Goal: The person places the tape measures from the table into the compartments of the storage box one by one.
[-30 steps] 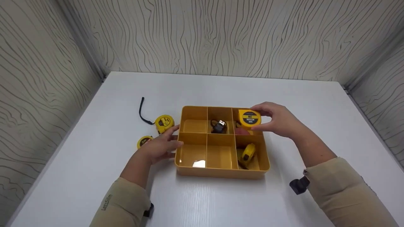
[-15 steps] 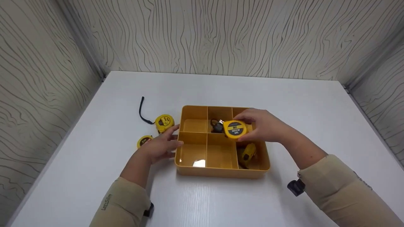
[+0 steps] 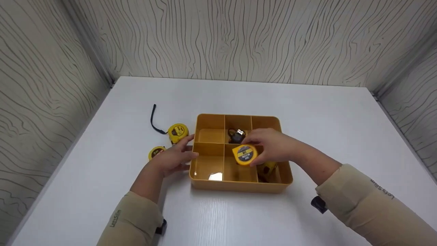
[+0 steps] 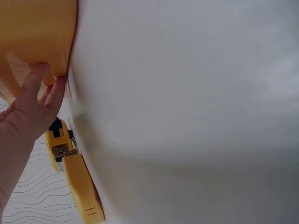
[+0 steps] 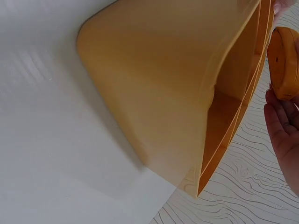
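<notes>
My right hand (image 3: 276,145) pinches a yellow tape measure (image 3: 245,154) with a dark round label, holding it over the front middle compartment of the yellow divided box (image 3: 208,182). In the right wrist view, the tape measure (image 5: 282,63) is at the fingers, above the box rim. My left hand (image 3: 174,158) rests against the box's left side; in the left wrist view its extended fingers (image 4: 32,86) touch the outer wall. Another yellow tape measure (image 3: 269,168) sits in the front right compartment, partly hidden by my right hand.
A black item with a shiny metal part (image 3: 236,136) lies in the back middle compartment. Left of the box are a yellow tape measure (image 3: 178,133) with a black strap (image 3: 152,118) and a second one (image 3: 156,152) partly behind my left hand. A patterned wall (image 3: 222,41) closes the back.
My right hand has carried the tape measure from over the back right compartment leftward and toward the front, to over the front middle one. The left hand and the box stay in place.
</notes>
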Motion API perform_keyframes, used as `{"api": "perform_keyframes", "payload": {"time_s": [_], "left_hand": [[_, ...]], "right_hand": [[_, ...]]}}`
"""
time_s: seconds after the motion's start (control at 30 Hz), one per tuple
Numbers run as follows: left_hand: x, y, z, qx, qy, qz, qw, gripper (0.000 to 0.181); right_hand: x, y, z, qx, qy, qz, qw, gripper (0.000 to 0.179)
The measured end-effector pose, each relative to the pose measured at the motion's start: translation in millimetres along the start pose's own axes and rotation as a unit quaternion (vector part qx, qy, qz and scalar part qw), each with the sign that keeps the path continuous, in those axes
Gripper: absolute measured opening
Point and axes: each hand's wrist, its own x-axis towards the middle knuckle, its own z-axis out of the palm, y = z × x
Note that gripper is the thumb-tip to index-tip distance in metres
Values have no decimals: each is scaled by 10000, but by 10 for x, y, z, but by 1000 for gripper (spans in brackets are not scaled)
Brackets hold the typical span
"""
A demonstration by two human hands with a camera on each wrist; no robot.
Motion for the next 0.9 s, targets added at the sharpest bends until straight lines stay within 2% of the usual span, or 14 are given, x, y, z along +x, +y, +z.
{"api": "perform_keyframes", "payload": {"time_s": [0.23, 0.6, 0.9], "left_hand": [[9, 1, 9, -18, -13, 23, 10000, 78], [25, -7, -2, 11, 50, -22, 10000, 75], [22, -7, 4, 19, 54, -91, 9999, 77]], "right_hand": [[10, 45, 71, -188, -101, 180, 9996, 57], [22, 94, 107, -269, -122, 190, 9994, 54], [14, 134, 142, -127, -83, 370, 9992, 54]]}}
